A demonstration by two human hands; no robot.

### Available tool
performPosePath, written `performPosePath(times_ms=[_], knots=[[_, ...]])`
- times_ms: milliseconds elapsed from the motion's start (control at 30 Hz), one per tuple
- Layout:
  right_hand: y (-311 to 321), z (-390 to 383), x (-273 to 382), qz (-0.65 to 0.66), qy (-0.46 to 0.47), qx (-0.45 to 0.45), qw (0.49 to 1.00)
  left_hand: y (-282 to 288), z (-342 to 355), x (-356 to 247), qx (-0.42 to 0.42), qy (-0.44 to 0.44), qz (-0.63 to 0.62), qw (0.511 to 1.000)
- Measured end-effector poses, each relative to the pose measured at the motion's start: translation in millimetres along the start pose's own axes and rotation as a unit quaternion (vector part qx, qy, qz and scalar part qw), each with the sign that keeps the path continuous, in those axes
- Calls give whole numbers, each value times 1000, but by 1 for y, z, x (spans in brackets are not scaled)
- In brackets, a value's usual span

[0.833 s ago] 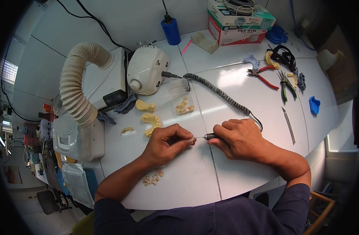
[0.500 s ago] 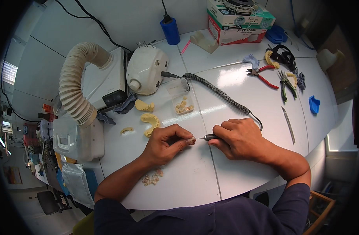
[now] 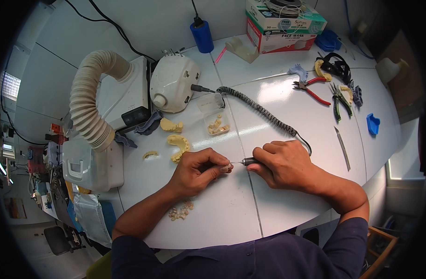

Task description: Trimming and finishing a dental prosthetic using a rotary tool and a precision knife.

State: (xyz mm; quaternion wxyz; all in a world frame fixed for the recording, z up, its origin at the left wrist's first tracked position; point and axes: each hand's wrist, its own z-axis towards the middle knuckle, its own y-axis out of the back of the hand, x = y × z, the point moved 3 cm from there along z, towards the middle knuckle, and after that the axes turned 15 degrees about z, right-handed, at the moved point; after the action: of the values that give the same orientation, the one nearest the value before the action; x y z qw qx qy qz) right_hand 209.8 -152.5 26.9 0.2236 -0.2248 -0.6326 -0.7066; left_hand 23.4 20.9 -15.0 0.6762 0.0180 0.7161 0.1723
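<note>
My left hand (image 3: 197, 171) pinches a small tooth-coloured dental piece (image 3: 226, 168) between thumb and fingers, which hide most of it. My right hand (image 3: 283, 166) is wrapped round a dark rotary handpiece (image 3: 250, 161), its thin bur pointing left at the piece; contact is too small to tell. A coiled black cord (image 3: 264, 111) runs from the handpiece to the white control unit (image 3: 172, 83). Beyond my left hand lie yellow plaster dental models (image 3: 178, 143) and an open clear box (image 3: 217, 126) of small pieces. Several loose tooth-like bits (image 3: 180, 211) lie beside my left forearm.
A ribbed suction hose (image 3: 94, 93) arches at the left above a clear-lidded case (image 3: 92, 165). Red-handled cutters (image 3: 313, 88), green-handled pliers (image 3: 339, 102) and a slim metal knife (image 3: 343, 149) lie at the right. Mask boxes (image 3: 285, 32) are stacked at the back.
Both hands stay in nearly the same place. The handpiece tip and the small piece have shifted very slightly against each other.
</note>
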Motion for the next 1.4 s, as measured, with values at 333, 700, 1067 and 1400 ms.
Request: performPosePath(times_ms=[333, 700, 1067, 1400], knots=[[0, -1, 0, 1, 8, -3, 1000, 0, -1, 0, 3, 28, 8, 1000], [0, 0, 0, -6, -4, -13, 1000, 1, -1, -8, 10, 62, 23, 998], [-2, -1, 0, -10, 5, -3, 1000, 0, 0, -6, 3, 35, 33, 999], [-2, -1, 0, -10, 0, -5, 1000, 0, 0, -4, 12, 21, 29, 999]])
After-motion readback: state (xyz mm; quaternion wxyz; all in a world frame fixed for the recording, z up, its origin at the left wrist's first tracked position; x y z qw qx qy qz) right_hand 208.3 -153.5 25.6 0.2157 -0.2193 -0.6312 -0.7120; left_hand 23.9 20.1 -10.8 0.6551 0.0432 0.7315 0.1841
